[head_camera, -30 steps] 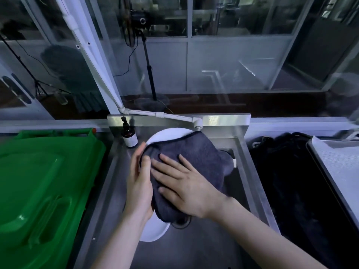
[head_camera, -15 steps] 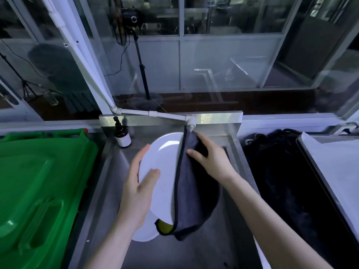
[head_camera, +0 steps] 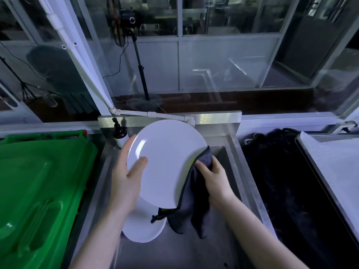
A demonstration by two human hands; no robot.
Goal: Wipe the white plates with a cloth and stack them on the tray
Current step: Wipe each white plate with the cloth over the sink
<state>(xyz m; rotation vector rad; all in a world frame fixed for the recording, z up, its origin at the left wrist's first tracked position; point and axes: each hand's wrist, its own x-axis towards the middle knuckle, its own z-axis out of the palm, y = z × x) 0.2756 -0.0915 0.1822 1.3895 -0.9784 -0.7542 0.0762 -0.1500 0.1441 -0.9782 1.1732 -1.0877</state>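
White plate in left hand, cloth in right hand.

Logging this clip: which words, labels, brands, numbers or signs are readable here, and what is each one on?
No text can be read in this frame.
Label on the dark pump bottle: too small and blurred to read.
The white plate, grey cloth and green bin lid: no print visible.
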